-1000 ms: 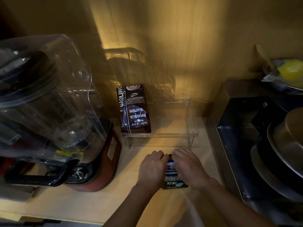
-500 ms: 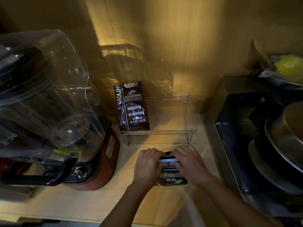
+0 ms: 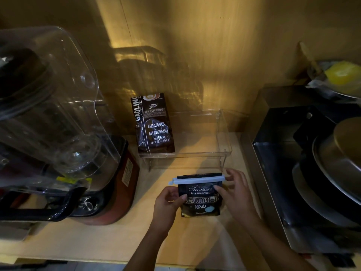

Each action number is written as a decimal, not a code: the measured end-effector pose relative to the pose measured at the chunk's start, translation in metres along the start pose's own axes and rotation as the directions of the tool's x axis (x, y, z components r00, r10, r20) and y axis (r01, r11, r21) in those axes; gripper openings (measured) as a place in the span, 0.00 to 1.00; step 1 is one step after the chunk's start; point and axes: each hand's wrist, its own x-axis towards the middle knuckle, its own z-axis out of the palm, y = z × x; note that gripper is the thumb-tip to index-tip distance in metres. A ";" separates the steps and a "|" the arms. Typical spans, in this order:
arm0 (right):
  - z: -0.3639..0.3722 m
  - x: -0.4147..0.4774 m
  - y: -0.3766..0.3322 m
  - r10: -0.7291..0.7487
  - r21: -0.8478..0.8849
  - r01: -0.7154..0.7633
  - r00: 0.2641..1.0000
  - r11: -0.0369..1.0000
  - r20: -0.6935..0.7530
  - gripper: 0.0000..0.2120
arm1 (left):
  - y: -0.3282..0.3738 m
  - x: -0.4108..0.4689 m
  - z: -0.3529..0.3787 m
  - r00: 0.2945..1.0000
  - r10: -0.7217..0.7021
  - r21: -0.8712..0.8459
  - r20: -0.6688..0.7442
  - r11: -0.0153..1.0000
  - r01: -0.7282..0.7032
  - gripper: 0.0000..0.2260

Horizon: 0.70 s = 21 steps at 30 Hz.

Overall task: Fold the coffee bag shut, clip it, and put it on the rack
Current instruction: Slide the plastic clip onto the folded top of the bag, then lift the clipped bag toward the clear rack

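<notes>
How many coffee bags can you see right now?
2. The clipped coffee bag is held in both hands above the counter; the taller coffee bag stands at the clear rack's left end. None seem hidden.

On the counter, the rack stands at the back, near the wall. A coffee bag stands upright in the left part of the rack. In front of the rack, the small bag is between the left hand and the right hand, and the clip lies across its top edge. The blender stands to the left of the rack and of the hands. To the right of the counter is the sink, and metal bowls are stacked in it.
</notes>
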 end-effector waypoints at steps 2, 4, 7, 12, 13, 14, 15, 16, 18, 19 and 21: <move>0.000 -0.003 0.004 0.060 0.070 -0.058 0.998 0.996 -0.024 0.17 | 0.000 0.001 0.000 1.000 0.023 0.011 0.005 1.000 -0.023 0.04; -0.002 -0.006 0.008 0.087 0.098 -0.089 0.996 0.991 0.027 0.10 | -0.001 0.000 0.000 0.999 0.035 0.026 0.015 0.999 -0.036 0.02; -0.003 -0.011 0.011 0.061 0.196 -0.087 0.989 0.977 0.131 0.10 | -0.006 0.001 0.000 1.000 0.028 0.050 0.009 0.998 -0.029 0.08; -0.001 -0.013 0.009 0.026 0.142 -0.059 0.975 0.988 0.222 0.14 | -0.009 0.000 0.002 1.000 0.027 0.069 -0.003 0.997 -0.027 0.12; -0.001 -0.012 0.009 0.016 0.123 -0.043 0.976 0.991 0.218 0.15 | -0.008 0.001 0.002 0.999 0.032 0.068 -0.004 0.997 -0.032 0.12; -0.001 -0.010 0.009 0.006 0.107 -0.030 0.978 0.994 0.210 0.16 | -0.006 0.001 0.003 0.999 0.040 0.068 -0.005 0.997 -0.039 0.12; -0.001 -0.009 0.008 -0.001 0.095 -0.019 0.978 0.995 0.207 0.16 | -0.003 0.002 0.004 0.999 0.047 0.070 -0.007 0.997 -0.046 0.12; -0.003 -0.007 0.007 -0.009 0.088 -0.010 0.978 0.996 0.208 0.15 | 0.001 0.002 0.004 0.999 0.051 0.068 -0.009 0.996 -0.050 0.13; -0.005 -0.002 0.002 -0.037 0.099 0.016 0.978 0.995 0.204 0.15 | 0.010 0.003 0.004 0.998 0.068 0.066 -0.015 0.996 -0.067 0.14; -0.008 0.000 -0.002 -0.050 0.113 0.028 0.979 0.993 0.195 0.15 | 0.017 0.004 0.003 0.996 0.087 0.071 -0.021 0.994 -0.086 0.15; -0.014 0.007 -0.015 -0.082 0.148 0.058 0.983 0.987 0.162 0.15 | 0.035 0.007 0.001 0.991 0.130 0.079 -0.019 0.989 -0.128 0.15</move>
